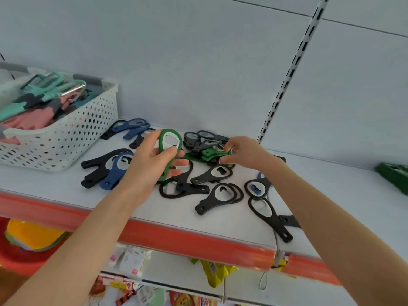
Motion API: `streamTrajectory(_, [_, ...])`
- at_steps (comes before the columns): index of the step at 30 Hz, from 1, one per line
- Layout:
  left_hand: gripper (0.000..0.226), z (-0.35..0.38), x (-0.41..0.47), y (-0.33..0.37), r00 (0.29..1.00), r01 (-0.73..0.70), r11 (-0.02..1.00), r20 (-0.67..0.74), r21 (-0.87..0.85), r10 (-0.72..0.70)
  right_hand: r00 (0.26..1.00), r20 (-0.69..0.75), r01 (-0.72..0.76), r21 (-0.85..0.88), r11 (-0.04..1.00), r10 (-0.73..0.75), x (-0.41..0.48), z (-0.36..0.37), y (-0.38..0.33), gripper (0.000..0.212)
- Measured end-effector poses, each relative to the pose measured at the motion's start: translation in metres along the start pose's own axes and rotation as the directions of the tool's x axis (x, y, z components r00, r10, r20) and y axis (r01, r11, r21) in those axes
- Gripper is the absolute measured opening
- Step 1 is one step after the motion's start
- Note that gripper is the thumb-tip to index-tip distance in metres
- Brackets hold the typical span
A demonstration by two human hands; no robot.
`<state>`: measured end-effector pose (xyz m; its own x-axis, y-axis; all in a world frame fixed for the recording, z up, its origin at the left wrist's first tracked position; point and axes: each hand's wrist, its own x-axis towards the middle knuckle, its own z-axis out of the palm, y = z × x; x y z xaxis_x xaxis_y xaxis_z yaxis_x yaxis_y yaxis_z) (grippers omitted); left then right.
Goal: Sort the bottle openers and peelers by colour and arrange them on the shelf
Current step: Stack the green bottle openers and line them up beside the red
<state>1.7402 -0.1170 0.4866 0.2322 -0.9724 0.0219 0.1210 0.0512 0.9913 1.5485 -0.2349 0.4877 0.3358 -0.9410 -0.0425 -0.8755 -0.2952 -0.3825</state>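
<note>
My left hand (152, 161) grips a green bottle opener (170, 140), lifted above the white shelf (55, 184) with its ring end up. My right hand (242, 153) pinches the ring ends of a small bunch of green openers (210, 152) lying in the pile. Several black openers (212, 173) are scattered across the shelf around both hands. Blue openers lie at the left (112, 173) and at the back (132, 125). More green openers (395, 175) sit at the far right edge.
A white perforated basket (72, 138) with teal, pink and grey peelers stands at the back left. The shelf's red front rail (176, 237) runs below my arms. A slotted upright (287, 71) is on the back wall. Packaged goods hang beneath.
</note>
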Motion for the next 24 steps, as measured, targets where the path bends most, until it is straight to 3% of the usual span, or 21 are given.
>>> streamTrajectory(4, [0.023,-0.01,0.008,0.003,0.996,-0.001,1.0,0.086,0.004,0.0,0.995,0.037,-0.096,0.024,0.995,0.096,-0.013,-0.006,-0.007,0.045])
streamTrajectory(7, [0.023,-0.018,0.011,0.003,0.99,-0.012,1.0,0.143,0.018,0.009,0.987,0.052,-0.149,-0.076,0.986,0.153,-0.024,-0.007,-0.008,0.044])
streamTrajectory(11, [0.023,-0.024,0.013,0.002,0.98,0.014,1.0,0.199,-0.009,-0.012,0.944,-0.124,-0.324,-0.157,0.933,0.306,-0.036,0.001,-0.003,0.039])
streamTrajectory(16, [0.021,-0.026,0.014,0.002,0.966,0.067,0.997,0.254,-0.047,-0.053,0.85,-0.304,-0.435,0.055,0.899,0.43,-0.048,0.01,-0.011,0.029])
streamTrajectory(18, [0.022,-0.024,0.014,0.002,0.962,0.085,0.994,0.267,-0.072,-0.063,0.813,-0.364,-0.38,0.26,0.888,0.454,-0.056,0.011,-0.024,0.024])
streamTrajectory(20, [0.02,-0.019,0.013,0.002,0.953,0.117,0.986,0.292,-0.118,-0.078,0.833,-0.361,-0.218,0.483,0.848,0.419,-0.067,0.01,-0.049,0.013])
streamTrajectory(22, [0.019,-0.012,0.011,0.005,0.942,0.149,0.973,0.325,-0.178,-0.085,0.898,-0.33,-0.082,0.522,0.849,0.29,-0.075,0.013,-0.079,0.005])
streamTrajectory(24, [0.026,-0.006,0.012,0.005,0.947,0.149,0.959,0.313,-0.241,-0.068,0.942,-0.306,0.017,0.452,0.892,0.138,-0.077,0.019,-0.1,0.006])
